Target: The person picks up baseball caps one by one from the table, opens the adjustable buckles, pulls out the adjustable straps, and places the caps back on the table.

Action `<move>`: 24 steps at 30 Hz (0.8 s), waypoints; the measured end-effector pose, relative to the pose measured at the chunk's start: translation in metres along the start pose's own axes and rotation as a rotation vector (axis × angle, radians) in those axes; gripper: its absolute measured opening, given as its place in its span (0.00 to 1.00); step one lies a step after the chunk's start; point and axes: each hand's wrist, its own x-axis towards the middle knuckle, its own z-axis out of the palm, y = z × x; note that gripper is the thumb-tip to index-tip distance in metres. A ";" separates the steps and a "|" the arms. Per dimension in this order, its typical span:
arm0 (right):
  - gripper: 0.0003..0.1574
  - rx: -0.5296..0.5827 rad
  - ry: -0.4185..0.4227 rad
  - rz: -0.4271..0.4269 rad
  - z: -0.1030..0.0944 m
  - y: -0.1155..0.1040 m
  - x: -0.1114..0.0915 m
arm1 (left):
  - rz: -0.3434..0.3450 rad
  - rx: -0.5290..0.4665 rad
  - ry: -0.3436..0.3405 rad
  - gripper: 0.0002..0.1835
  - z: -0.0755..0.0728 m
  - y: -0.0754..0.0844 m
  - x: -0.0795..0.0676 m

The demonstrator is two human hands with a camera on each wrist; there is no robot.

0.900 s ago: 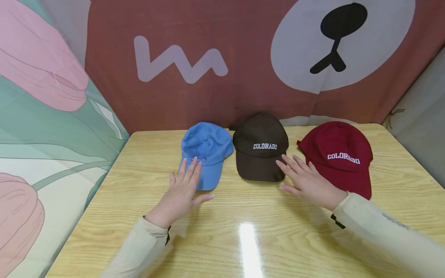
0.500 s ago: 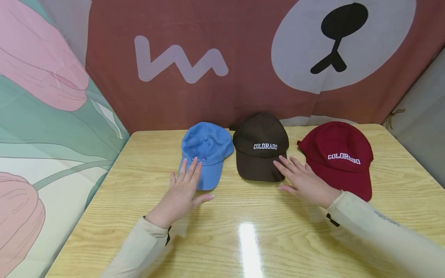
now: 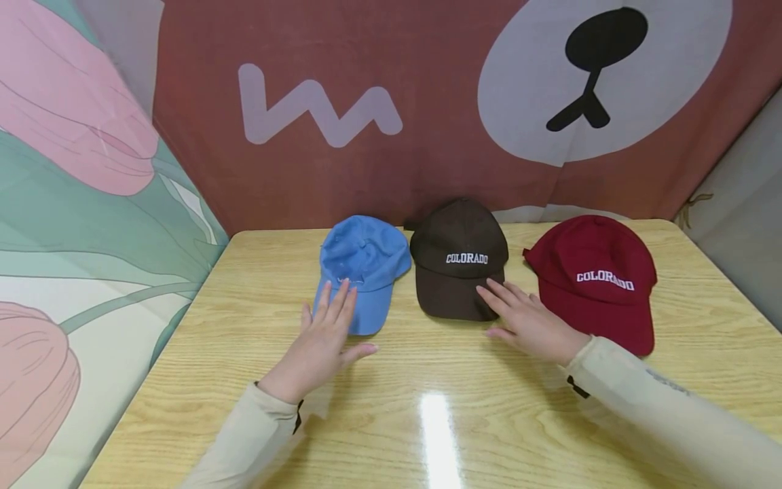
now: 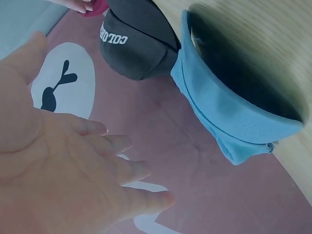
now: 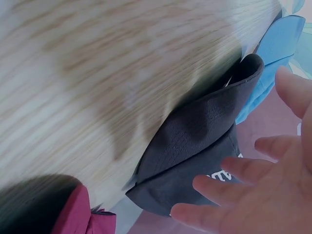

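Observation:
Three baseball caps stand in a row along the back of the table. The blue cap (image 3: 366,261) is at the left, its crown dented in. A dark brown cap (image 3: 459,238) with white COLORADO lettering is in the middle, and a dark red cap (image 3: 595,261) with the same word is at the right. My left hand (image 3: 318,350), fingers spread and straight, hovers before the blue cap; the left wrist view shows its palm with nothing in it. Straight-fingered too, my right hand (image 3: 531,322) overlaps the brown cap's brim in the head view and holds nothing.
The light wood table (image 3: 391,435) carries a bright streak of reflected light near its front. Behind it hangs a reddish-brown cloth (image 3: 427,156) with a bear face. A flower-print cloth (image 3: 122,224) lines the left side, and a grey cloth (image 3: 742,197) the right.
My right hand has drifted left, from beside the red cap to farther over the brown cap's brim. My left hand and all three caps have stayed nearly still.

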 end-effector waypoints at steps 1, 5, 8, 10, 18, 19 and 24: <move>0.47 0.002 -0.003 0.003 0.000 0.000 0.001 | -0.001 -0.005 0.000 0.50 0.000 0.000 0.000; 0.46 0.009 -0.010 0.007 0.001 -0.001 0.002 | -0.012 -0.016 -0.004 0.50 0.000 -0.001 -0.001; 0.47 0.011 -0.017 0.007 0.003 -0.001 0.004 | -0.015 -0.013 -0.007 0.50 0.000 -0.001 -0.001; 0.47 0.011 -0.020 0.005 0.003 -0.001 0.005 | -0.017 -0.012 -0.009 0.50 -0.001 -0.001 -0.001; 0.46 -0.002 -0.034 0.007 0.005 -0.003 0.011 | -0.012 -0.024 -0.009 0.50 -0.001 0.000 -0.001; 0.45 -0.004 -0.036 0.008 0.005 -0.003 0.012 | -0.012 -0.025 -0.009 0.50 0.000 0.000 -0.001; 0.46 -0.003 -0.047 0.022 0.006 -0.003 0.014 | -0.014 -0.017 -0.013 0.50 0.001 -0.001 -0.001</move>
